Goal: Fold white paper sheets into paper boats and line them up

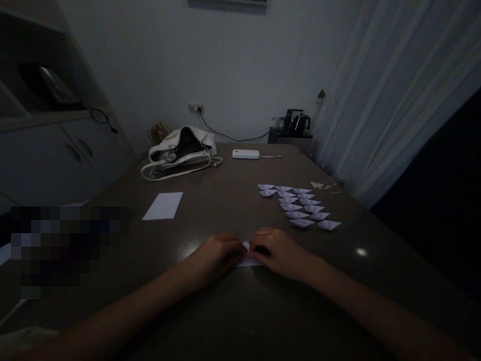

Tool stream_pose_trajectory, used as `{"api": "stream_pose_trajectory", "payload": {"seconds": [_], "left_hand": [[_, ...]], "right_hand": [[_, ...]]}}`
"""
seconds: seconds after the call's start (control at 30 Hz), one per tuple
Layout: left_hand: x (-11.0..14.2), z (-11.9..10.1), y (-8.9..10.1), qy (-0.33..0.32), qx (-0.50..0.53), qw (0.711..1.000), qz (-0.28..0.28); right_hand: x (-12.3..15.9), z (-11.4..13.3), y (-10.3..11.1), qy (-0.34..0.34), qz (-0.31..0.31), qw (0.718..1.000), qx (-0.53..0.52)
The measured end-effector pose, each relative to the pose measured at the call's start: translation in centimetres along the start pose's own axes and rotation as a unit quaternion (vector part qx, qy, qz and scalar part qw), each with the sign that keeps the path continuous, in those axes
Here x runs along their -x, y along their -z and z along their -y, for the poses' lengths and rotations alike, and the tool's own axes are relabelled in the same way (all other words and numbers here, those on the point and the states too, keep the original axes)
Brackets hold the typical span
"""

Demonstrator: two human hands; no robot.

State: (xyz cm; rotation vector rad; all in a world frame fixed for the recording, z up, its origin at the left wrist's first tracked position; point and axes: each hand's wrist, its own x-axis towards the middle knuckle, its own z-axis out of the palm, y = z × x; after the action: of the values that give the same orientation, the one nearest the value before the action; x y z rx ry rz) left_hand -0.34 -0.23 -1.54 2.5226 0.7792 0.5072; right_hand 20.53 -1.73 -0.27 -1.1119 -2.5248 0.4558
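A small piece of folded white paper (248, 261) lies on the table in front of me, its peak showing between my hands. My left hand (219, 254) has its fingers closed on the paper's left side. On the right side, the thumb and fingers of my right hand (276, 250) pinch the same paper. Much of the paper is hidden behind the fingers. Beyond my right hand, several folded paper boats (300, 222) stand in rows. To the left, farther off, is a flat stack of white paper (163, 206).
A white handbag (180, 150) sits at the table's back left. Near the far edge lies a white power bank (245, 154) with a short cable. Paper scraps (319, 185) lie at the right edge of the brown table (225, 321). A black kettle (299, 124) stands beyond it.
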Motion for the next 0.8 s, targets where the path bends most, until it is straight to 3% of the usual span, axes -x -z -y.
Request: {"api": "stream_pose_trajectory", "payload": {"seconds": [0.2,0.47,0.67,0.8], "left_hand": [[-0.6,0.2,0.1,0.052,0.074,0.996,-0.022],[-0.9,-0.2,0.2,0.098,0.070,0.992,-0.027],[-0.6,0.5,0.1,0.056,-0.012,0.996,-0.062],[-0.4,0.3,0.9,0.004,-0.076,0.997,-0.011]], "right_hand": [[-0.1,-0.4,-0.7,-0.017,-0.015,0.999,-0.032],[-0.3,-0.3,-0.5,-0.034,-0.011,0.998,-0.056],[-0.1,-0.3,-0.1,0.000,0.002,1.000,-0.018],[0.2,-0.7,0.3,0.023,0.008,1.000,0.018]]}}
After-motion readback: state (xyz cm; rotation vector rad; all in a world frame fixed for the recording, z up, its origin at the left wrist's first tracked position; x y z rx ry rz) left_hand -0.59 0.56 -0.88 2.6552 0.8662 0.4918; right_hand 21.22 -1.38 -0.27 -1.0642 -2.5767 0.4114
